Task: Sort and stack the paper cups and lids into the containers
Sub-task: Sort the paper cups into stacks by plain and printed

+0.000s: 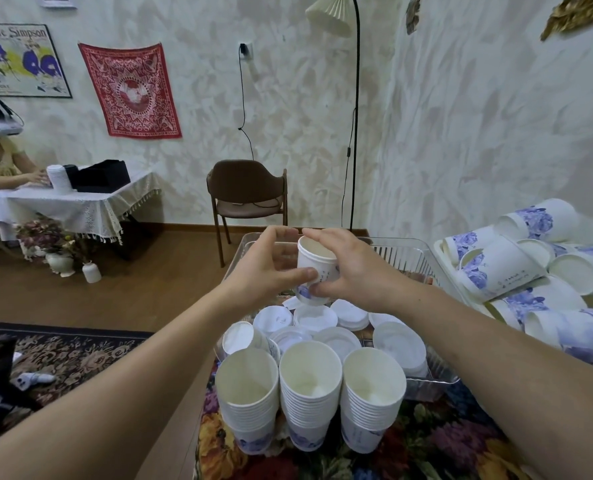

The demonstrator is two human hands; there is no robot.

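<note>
Head view, paper cup (317, 268) pinched between both hands' fingers (308, 273)

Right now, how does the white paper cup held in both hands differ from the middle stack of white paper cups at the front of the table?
The held white paper cup is single; the middle stack of white paper cups is many cups nested. The held cup is raised above the clear plastic tray, gripped by the left hand and right hand; the stack stands untouched on the floral tablecloth. Both are white with blue flower print, mouths open upward.
</note>
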